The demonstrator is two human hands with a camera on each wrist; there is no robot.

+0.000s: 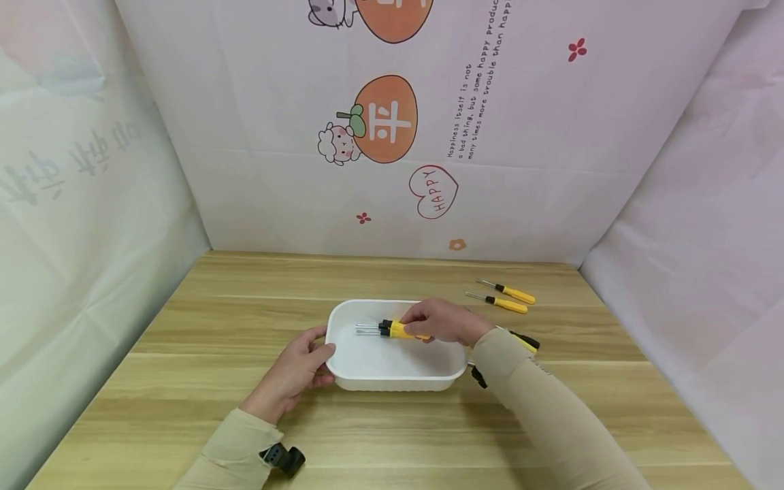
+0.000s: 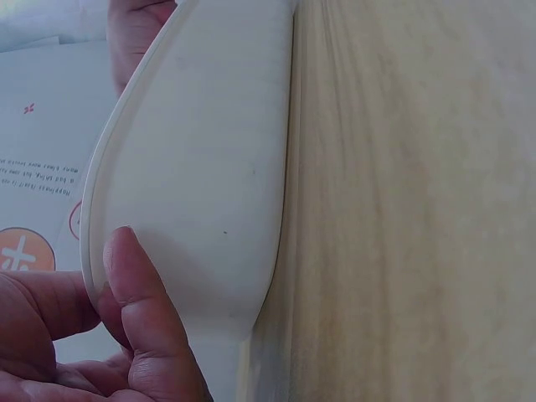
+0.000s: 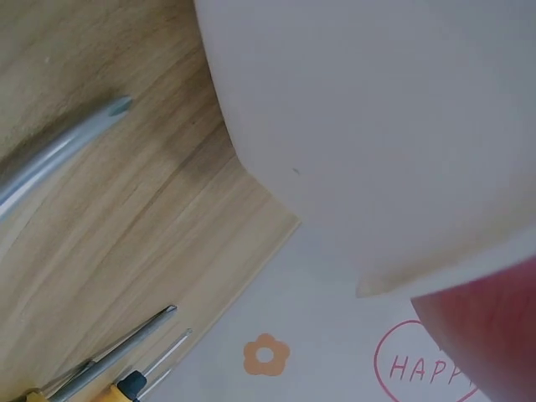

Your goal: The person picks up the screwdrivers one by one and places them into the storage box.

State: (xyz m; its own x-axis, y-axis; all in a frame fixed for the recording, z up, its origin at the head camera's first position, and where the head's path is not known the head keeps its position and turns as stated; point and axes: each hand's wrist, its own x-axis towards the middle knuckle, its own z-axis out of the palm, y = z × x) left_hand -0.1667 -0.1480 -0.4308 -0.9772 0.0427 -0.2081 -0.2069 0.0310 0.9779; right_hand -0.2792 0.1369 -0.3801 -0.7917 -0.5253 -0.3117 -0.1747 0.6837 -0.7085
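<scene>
A white tub (image 1: 392,384) sat on a wood-grain table (image 1: 153,381). The left hand (image 1: 300,367) gripped the tub's left end, with the thumb over the rim and fingers against the outer wall. Inside the tub, toward its back, the right hand (image 1: 444,321) pinched a bundle of screwdrivers (image 1: 397,329) by their yellow handles, the black collars and metal shafts pointing left. At least two shafts showed; the fingers hid the full count, and whether the bundle touched the tub's floor could not be told. On the table's right side, toward the back, lay a yellow driver (image 1: 505,290) and, just in front of it, a second yellow driver (image 1: 499,301). Nearer, partly behind the right sleeve (image 1: 545,401), were a black handle (image 1: 525,338) and a yellow one beside it. The bundle looked light but stiff and sturdy, its smooth handles likely to roll against one another if held loosely; the thick handles seemed the place to take hold, fingers clear of the metal tips. The tub seemed light too, probably thin plastic and apt to slide when nudged, so its rim was a sensible place to steady it.
</scene>
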